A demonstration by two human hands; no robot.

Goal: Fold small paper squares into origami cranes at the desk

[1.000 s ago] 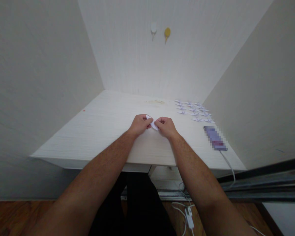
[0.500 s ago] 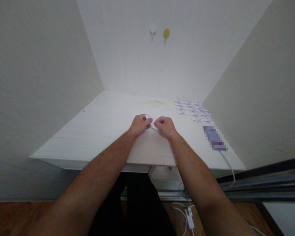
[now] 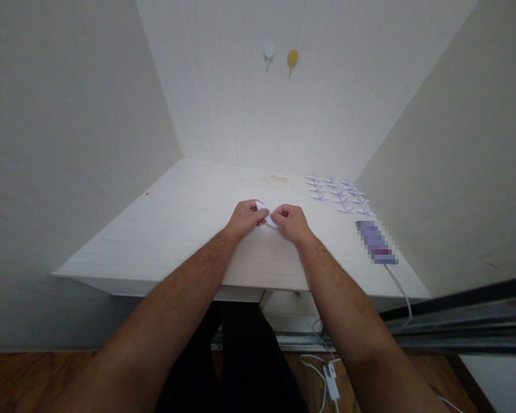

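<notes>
A small folded piece of white paper (image 3: pixel 272 221) is pinched between both hands, just over the middle of the white desk (image 3: pixel 172 229). My left hand (image 3: pixel 246 217) grips its left side, thumb on top, with a pale corner showing above the fingers. On the right edge, my right hand (image 3: pixel 291 221) pinches the paper between thumb and curled forefinger. Fingers cover much of the paper, so its exact folds cannot be made out. Several folded paper cranes (image 3: pixel 339 194) stand in rows at the desk's back right, apart from my hands.
A blurred-out phone (image 3: pixel 375 242) lies at the right, its white cable (image 3: pixel 399 287) running over the desk's front edge. Two hooks, one white (image 3: pixel 269 50) and one yellow (image 3: pixel 293 57), are on the back wall. A power strip (image 3: pixel 331 381) lies on the floor.
Both hands keep hold of the paper in nearly the same place. The left thumb has shifted slightly right, closer to the right fingertips.
</notes>
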